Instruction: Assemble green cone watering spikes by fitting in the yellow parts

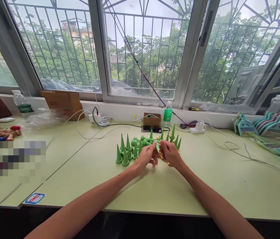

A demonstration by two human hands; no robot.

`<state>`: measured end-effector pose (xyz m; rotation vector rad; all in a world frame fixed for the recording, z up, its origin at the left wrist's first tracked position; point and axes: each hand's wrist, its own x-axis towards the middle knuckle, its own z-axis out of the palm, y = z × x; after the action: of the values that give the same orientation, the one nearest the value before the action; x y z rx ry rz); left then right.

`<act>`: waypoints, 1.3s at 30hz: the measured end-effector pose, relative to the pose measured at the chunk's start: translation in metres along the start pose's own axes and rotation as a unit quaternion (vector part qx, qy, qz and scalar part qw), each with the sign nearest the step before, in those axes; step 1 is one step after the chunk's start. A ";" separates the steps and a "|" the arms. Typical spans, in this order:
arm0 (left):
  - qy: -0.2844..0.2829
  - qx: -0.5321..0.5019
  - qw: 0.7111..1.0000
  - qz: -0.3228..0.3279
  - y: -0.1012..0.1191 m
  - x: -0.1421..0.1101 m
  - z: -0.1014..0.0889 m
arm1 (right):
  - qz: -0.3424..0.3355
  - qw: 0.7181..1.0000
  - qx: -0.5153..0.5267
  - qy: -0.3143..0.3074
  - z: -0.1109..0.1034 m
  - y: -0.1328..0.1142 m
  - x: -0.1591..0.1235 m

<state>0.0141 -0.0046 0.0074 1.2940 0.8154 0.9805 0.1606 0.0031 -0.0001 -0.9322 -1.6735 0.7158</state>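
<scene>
Pale green was the table (80, 186), and near its front edge, on the left side, there was a blue-edged sticker (34, 198) with a red mark. Farther in, the two bare hands met just above the table. The left hand (147, 156) pinched a small green piece (158, 147) between thumb and forefinger, its other fingers loosely bent. The right hand (171, 153) was curled closed, with thumb and forefinger at the same piece; its other fingertips I could not see well. Left of the hands, several green cones (125, 158) stood upright, and ribbed green parts (136, 142) lay on their sides behind. More cones stood behind the right hand. Beyond these were a small brown box (151, 122) and a green-labelled bottle (168, 114), then windows and leafy trees (152, 56).
</scene>
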 end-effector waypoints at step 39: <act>0.083 0.132 0.977 0.145 -0.012 0.002 0.000 | 0.039 0.996 0.055 0.053 -0.001 0.012 0.004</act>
<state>0.0163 -0.0027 -0.0043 1.6080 0.9242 1.2573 0.1635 0.0125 -0.0078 -0.9452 -1.4969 0.7881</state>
